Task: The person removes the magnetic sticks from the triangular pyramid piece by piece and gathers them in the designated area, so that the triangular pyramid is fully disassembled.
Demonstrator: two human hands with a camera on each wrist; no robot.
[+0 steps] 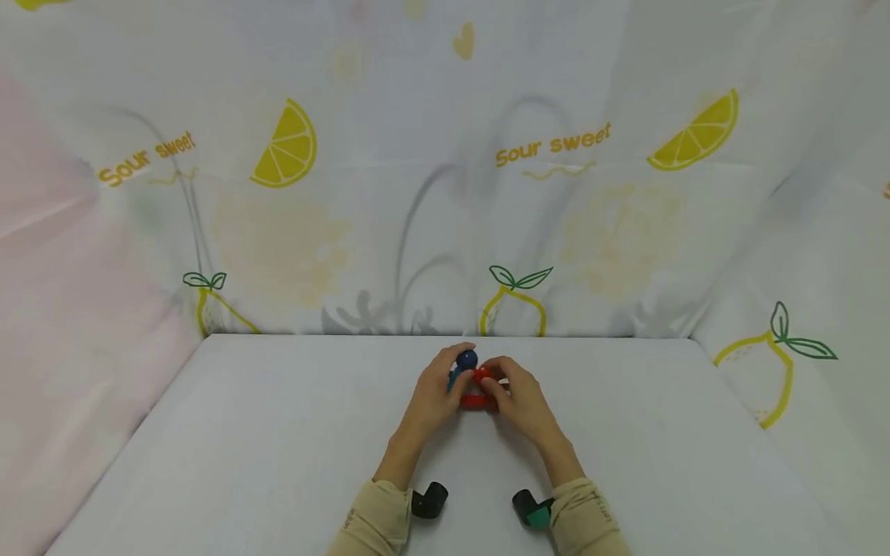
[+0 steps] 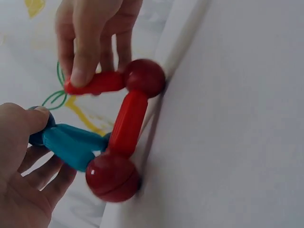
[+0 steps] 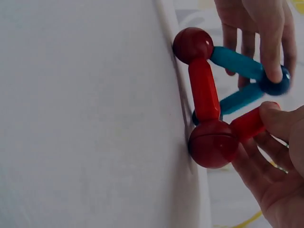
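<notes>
Above the white table, both hands hold a small frame of plastic rods and balls. My left hand [image 1: 433, 390] grips the dark blue ball [image 3: 276, 80] at its top. From that ball, teal rods [image 3: 237, 61] slope down, one meeting a dark red ball [image 2: 112, 176]. A red rod [image 2: 129, 121] joins this ball to a second dark red ball [image 3: 213, 144]. Standing up from the second ball is another red rod [image 3: 249, 127], its upper end pinched between thumb and fingers of my right hand [image 1: 524, 398]. A further blue ball behind is mostly hidden.
The white tabletop [image 1: 278, 440] spreads to either side, its far edge just behind the hands. A pale cloth [image 1: 445, 193] with lemon prints hangs at the back. Black wrist cameras [image 1: 429, 500] sit at the inner side of both sleeves.
</notes>
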